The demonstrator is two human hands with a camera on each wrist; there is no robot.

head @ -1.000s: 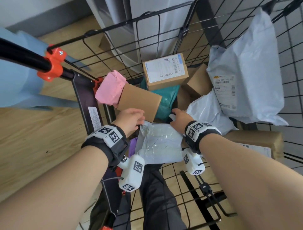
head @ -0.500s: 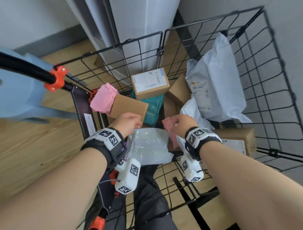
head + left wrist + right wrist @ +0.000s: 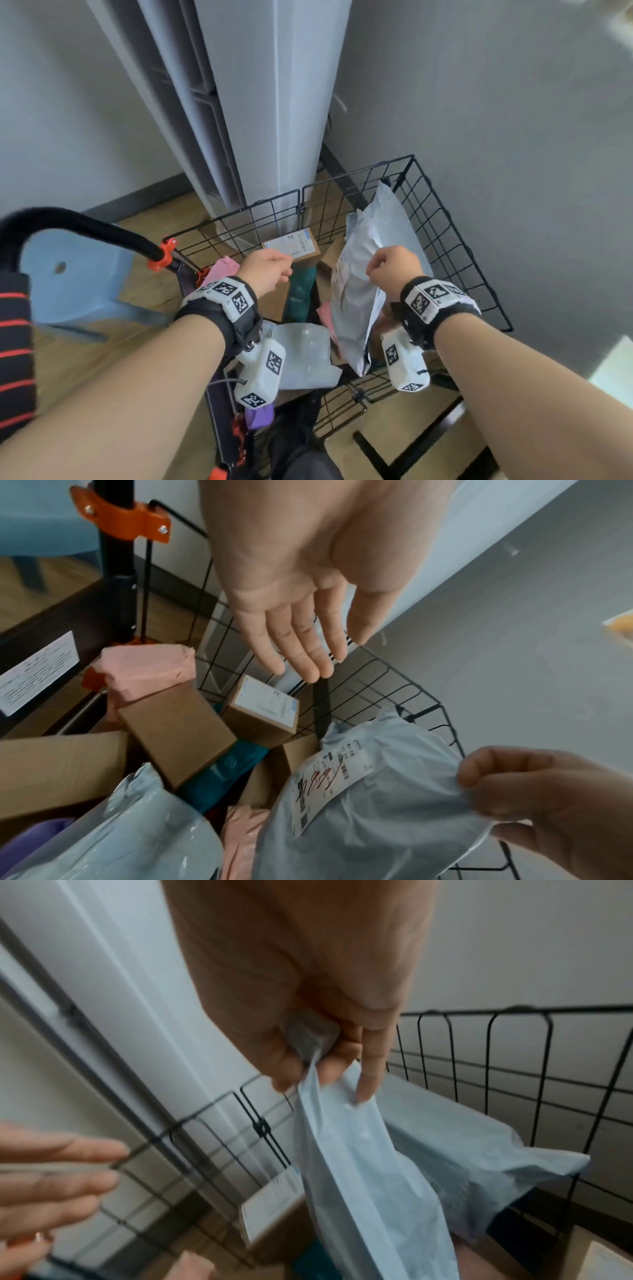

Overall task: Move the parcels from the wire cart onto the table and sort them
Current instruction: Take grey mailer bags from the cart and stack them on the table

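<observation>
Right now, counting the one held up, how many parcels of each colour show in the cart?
Pale grey mailers: 3
Brown cardboard boxes: 5
Pink parcels: 2
Teal parcel: 1
Purple parcel: 1
Total: 12 showing; more may lie buried.

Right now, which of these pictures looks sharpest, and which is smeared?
Left wrist view: sharpest, the label on the pale mailer shows clearly, though its text is unreadable. Right wrist view: most smeared, left hand and cart wires streak. Head view: mildly soft, straight walls bow toward the edges.
</observation>
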